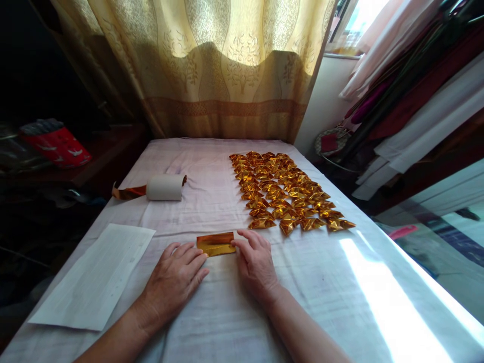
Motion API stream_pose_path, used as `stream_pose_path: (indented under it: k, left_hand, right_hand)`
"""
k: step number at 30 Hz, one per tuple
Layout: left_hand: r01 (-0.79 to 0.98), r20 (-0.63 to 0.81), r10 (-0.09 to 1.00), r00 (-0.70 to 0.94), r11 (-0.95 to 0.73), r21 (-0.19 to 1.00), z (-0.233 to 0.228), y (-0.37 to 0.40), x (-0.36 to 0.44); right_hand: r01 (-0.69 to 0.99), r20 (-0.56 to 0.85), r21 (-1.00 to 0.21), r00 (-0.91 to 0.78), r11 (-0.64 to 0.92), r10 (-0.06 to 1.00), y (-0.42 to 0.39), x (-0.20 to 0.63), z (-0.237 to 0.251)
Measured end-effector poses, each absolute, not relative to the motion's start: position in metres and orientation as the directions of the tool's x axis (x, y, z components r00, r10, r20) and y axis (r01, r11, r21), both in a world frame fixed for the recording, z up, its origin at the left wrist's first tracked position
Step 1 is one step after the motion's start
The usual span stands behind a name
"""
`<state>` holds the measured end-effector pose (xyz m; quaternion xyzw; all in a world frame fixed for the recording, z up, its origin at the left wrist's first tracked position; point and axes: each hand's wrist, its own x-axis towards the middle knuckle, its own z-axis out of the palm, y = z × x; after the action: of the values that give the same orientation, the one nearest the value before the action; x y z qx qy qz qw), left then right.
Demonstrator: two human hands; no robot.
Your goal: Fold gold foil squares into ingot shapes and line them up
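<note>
A folded strip of gold foil paper (215,243) lies flat on the white cloth-covered table (212,312) in front of me. My left hand (174,277) rests palm down with its fingertips touching the strip's left end. My right hand (256,263) presses its fingertips on the strip's right end. Neither hand lifts the paper. Beyond the right hand, several folded gold paper pieces (285,189) lie in neat rows.
A white roll with a gold foil tail (165,187) lies at the mid left. A white paper sheet (99,275) sits by the left edge. A patterned curtain (212,65) hangs behind. Fabrics (416,91) are stacked on the right; a red packet (56,145) on the left.
</note>
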<state>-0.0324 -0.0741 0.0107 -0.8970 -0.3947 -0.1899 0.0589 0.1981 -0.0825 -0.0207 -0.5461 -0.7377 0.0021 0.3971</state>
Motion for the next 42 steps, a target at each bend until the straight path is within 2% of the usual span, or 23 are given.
stream_pose_path:
  k: [4,8,11,14,18,21,26,42]
  left_hand:
    - [0.723,0.367,0.679,0.636,-0.69,0.022,0.013,-0.072,-0.025]
    - [0.737,0.36,0.69,0.628,-0.676,0.01,0.011,-0.072,-0.022]
    - [0.742,0.394,0.684,0.614,-0.67,0.006,0.004,-0.072,-0.024]
    - [0.741,0.405,0.684,0.606,-0.671,0.026,-0.003,-0.072,-0.029]
    - [0.735,0.376,0.698,0.61,-0.675,0.06,-0.006,-0.07,-0.036]
    - [0.725,0.383,0.698,0.605,-0.682,0.096,-0.007,-0.067,-0.038]
    - [0.709,0.418,0.704,0.574,-0.683,0.176,-0.01,-0.062,-0.039]
    - [0.692,0.43,0.7,0.57,-0.691,0.208,-0.01,-0.06,-0.039]
  right_hand:
    - [0.791,0.616,-0.325,-0.24,0.519,0.751,-0.086,0.195,-0.012]
    - [0.773,0.496,-0.319,-0.357,0.548,0.792,-0.088,0.193,-0.012]
    - [0.804,0.387,-0.37,-0.322,0.465,0.864,-0.088,0.193,-0.012]
    - [0.83,0.339,-0.38,-0.287,0.41,0.896,-0.089,0.197,-0.009]
    - [0.833,0.357,-0.392,-0.252,0.389,0.899,-0.089,0.202,-0.008]
    - [0.81,0.382,-0.453,-0.202,0.373,0.902,-0.087,0.204,-0.011]
    - [0.844,0.385,-0.478,-0.049,0.244,0.922,-0.082,0.203,-0.014]
    - [0.812,0.341,-0.538,-0.035,0.225,0.939,-0.078,0.2,-0.014]
